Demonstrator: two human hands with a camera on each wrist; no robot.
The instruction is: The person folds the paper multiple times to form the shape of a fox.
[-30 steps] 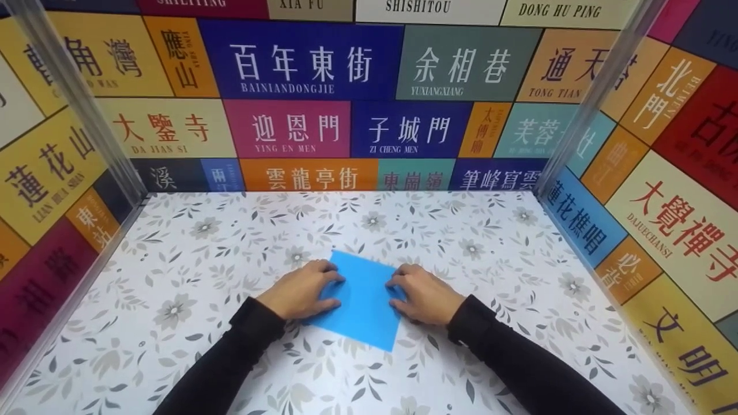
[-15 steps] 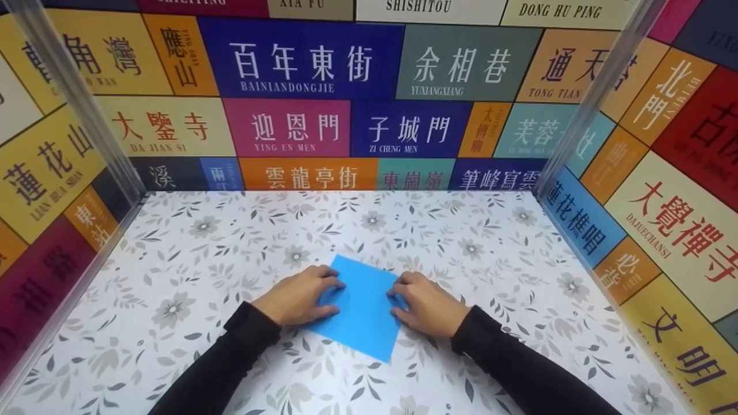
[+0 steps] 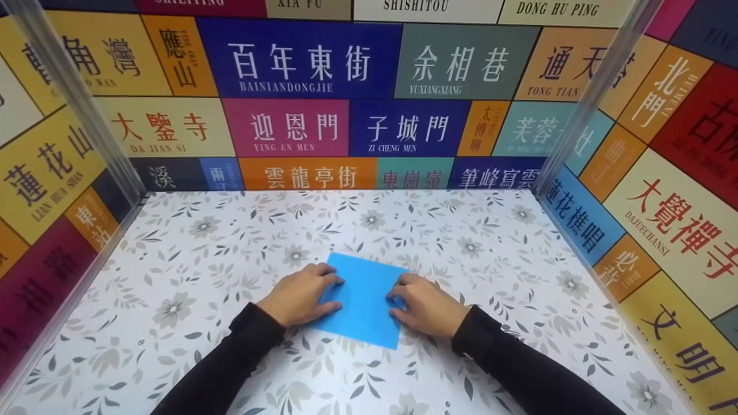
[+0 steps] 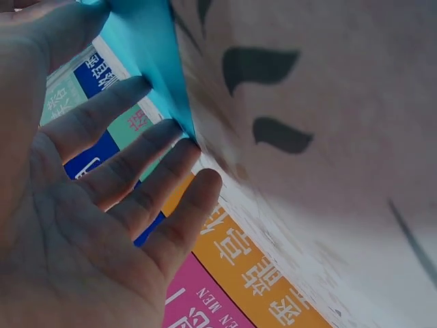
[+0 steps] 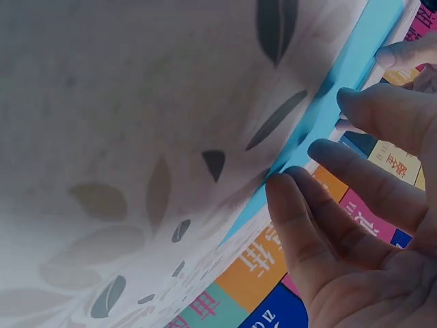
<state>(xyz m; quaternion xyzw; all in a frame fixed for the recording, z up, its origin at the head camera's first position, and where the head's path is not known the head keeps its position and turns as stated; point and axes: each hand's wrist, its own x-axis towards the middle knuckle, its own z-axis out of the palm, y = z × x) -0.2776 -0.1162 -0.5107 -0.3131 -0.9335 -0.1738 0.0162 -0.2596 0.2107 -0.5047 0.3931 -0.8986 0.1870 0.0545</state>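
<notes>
A square sheet of blue paper (image 3: 366, 305) lies flat on the table, turned a little askew. My left hand (image 3: 302, 294) rests its fingertips on the sheet's left side, fingers loosely bent. On the right side, my right hand (image 3: 429, 305) touches the paper near its edge in the same way. The left wrist view has the thumb and fingertips along the blue paper (image 4: 147, 41), with the palm raised off the table. In the right wrist view the spread fingers meet the edge of the paper, and that palm is raised too.
The table (image 3: 230, 242) has a white covering with grey flowers and leaves. Walls of coloured panels with Chinese lettering, such as the blue back panel (image 3: 300, 57), enclose it at the back and both sides. Clear strips (image 3: 594, 86) run along the corners.
The blue paper has turned slightly between the hands. Its near corner swung toward the person, then back away, and its far edge now lies straighter. The right hand has shifted slightly toward the person.
</notes>
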